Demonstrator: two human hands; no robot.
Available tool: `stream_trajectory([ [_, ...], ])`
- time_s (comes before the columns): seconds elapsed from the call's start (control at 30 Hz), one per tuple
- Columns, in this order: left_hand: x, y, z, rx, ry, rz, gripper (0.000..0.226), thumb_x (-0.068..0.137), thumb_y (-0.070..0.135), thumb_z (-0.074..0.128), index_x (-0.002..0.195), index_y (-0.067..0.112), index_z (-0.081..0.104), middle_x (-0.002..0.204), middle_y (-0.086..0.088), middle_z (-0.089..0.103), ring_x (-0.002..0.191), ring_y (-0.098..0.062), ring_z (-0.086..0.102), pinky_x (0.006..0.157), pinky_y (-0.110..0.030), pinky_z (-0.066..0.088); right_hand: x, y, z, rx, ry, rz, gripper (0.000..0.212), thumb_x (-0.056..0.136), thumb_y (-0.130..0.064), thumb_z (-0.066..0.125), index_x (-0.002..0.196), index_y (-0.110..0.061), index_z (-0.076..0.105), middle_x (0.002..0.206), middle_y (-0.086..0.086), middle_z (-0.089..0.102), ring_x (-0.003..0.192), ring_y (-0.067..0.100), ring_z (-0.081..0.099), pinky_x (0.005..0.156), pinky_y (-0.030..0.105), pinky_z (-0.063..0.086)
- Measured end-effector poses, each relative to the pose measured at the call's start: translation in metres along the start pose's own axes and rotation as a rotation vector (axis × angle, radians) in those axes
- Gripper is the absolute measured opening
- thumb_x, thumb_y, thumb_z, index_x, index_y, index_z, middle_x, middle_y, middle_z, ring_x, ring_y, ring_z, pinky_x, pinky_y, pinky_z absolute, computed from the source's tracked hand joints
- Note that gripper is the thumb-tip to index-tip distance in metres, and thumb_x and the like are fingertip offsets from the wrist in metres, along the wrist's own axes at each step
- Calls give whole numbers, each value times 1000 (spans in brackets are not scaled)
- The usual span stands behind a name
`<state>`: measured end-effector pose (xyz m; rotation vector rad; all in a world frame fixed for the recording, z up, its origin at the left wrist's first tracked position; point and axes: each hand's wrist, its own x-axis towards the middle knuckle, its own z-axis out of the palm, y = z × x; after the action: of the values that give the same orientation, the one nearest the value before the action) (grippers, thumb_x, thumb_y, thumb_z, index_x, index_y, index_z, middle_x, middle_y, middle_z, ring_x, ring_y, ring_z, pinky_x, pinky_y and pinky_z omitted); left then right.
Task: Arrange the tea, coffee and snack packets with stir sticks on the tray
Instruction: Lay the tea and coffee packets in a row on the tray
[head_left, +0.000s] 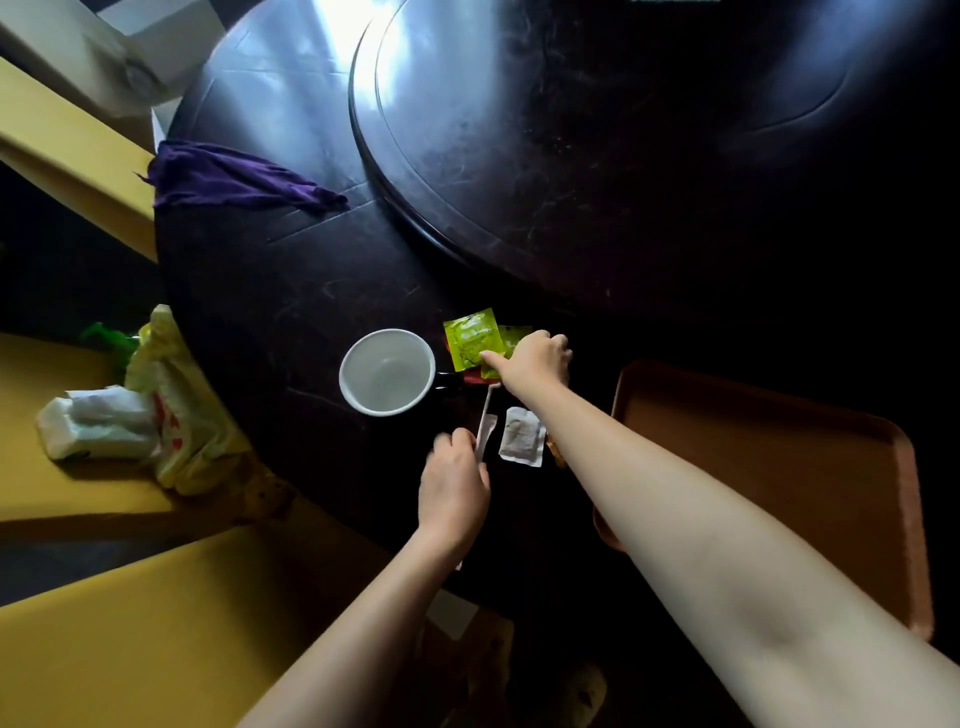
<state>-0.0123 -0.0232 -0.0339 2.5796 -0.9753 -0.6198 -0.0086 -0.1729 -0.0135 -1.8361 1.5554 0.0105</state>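
A brown tray (769, 467) lies on the dark table at the right, with nothing visible on it. Two green packets (470, 338) lie fanned out beside a white mug, with a red packet (474, 378) peeking from under them. My right hand (535, 358) rests on the green packets, thumb pressing the top one. A white stir stick (487, 410) lies below them, and my left hand (452, 483) pinches its near end. A white tea bag (521, 435) lies flat between my two arms.
An empty white mug (387, 371) stands left of the packets. A raised round turntable (597, 156) fills the table's far side. A purple cloth (228, 176) drapes over the left edge. Plastic bags (156, 415) and tissues sit on a yellow seat at left.
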Motion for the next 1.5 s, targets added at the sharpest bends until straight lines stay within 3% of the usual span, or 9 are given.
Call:
stream_trajectory([
  [0.3,6,-14,-12,-167,-35,-84,26,78,13,54,103,6,58,101,-14,65,95,-30,60,78,-35,44,18,-11,12,41,-1,104,68,74,-17,74,127,-4,33,138,20,43,128,35,40,100,43,39],
  [0.5,7,-21,-24,-333,-119,-197,34,78,14,57,111,9,62,103,-6,68,89,-13,59,73,-21,40,23,-19,5,48,-132,120,88,72,-36,70,137,0,23,145,19,31,132,34,32,104,40,35],
  [0.6,6,-23,-28,-362,-144,-211,33,78,14,56,109,8,63,103,-5,69,92,-15,62,74,-21,41,19,-26,11,14,-35,94,89,71,-52,68,132,1,30,142,20,32,130,34,32,102,43,36],
  [0.7,6,-22,-33,-385,-133,-211,31,79,13,54,109,9,64,101,-5,69,86,-13,60,69,-20,43,16,-30,20,-13,70,72,80,70,-43,74,125,0,35,139,22,38,128,35,36,102,41,36],
  [0.83,6,-25,-34,-365,-100,-200,31,81,10,50,109,7,62,89,-5,64,70,-16,61,49,-11,44,17,-35,25,55,38,105,76,70,-31,78,125,1,37,137,21,45,126,35,43,101,42,39],
  [0.9,4,-25,-33,-407,-123,-220,32,82,9,49,111,5,61,90,-8,65,69,-19,64,51,-14,51,19,-34,25,87,35,113,67,71,-27,78,123,-1,45,134,18,49,123,35,46,99,42,41],
  [1.03,1,-26,-30,-218,-40,-180,30,81,18,52,108,11,62,104,-12,65,97,-28,61,78,-33,48,17,-30,30,17,40,63,45,77,-19,70,117,-6,53,133,17,46,120,35,45,98,40,41],
  [1.3,-1,-31,-21,34,21,-85,27,84,23,49,107,9,54,102,-17,62,95,-36,59,74,-42,46,11,-24,27,75,66,-30,31,80,-11,64,105,-7,46,115,16,62,112,35,53,85,36,45],
  [1.5,-5,-35,-19,37,118,-19,35,83,19,54,115,5,53,108,-20,56,99,-38,55,76,-44,47,6,3,-7,342,31,-38,45,75,-12,72,111,-5,45,114,15,61,103,31,59,85,39,49],
])
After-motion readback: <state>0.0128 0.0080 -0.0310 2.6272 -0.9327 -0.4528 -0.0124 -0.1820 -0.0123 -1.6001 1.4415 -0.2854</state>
